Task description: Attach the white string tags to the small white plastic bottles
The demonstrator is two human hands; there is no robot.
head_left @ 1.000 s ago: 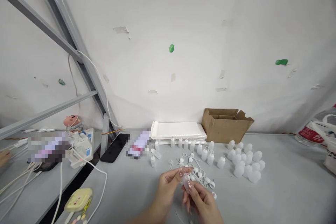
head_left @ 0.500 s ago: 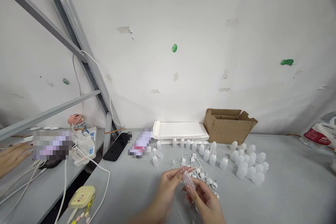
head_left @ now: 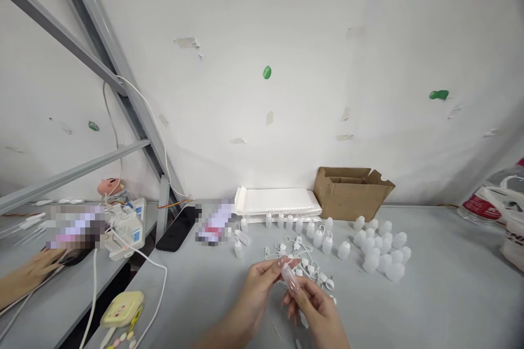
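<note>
Between my two hands is a small clear plastic tube-like bottle [head_left: 290,279], tilted. My left hand [head_left: 258,290] pinches its upper end with thumb and fingers; what exactly sits between those fingertips is partly hidden. Around the lower body of the bottle my right hand [head_left: 317,305] is closed, thumb along its side. Just behind my hands lies a tangle of white ring-strap caps [head_left: 305,264]. Farther back, several small white capped bottles [head_left: 318,238] stand in a loose row. To the right, several translucent bottles without visible caps [head_left: 385,245] are grouped together.
White padded packs [head_left: 278,202] and an open cardboard box [head_left: 354,196] stand against the wall. Leftward are a black phone [head_left: 177,229], a yellow case [head_left: 123,308], cables and a power strip [head_left: 126,234]. Another person's hand [head_left: 39,270] is at the far left.
The view has swung slightly right, so the scene sits farther left. My hands keep hold of the bottle with little change. The other person's hand has moved lower, near the blurred phone.
</note>
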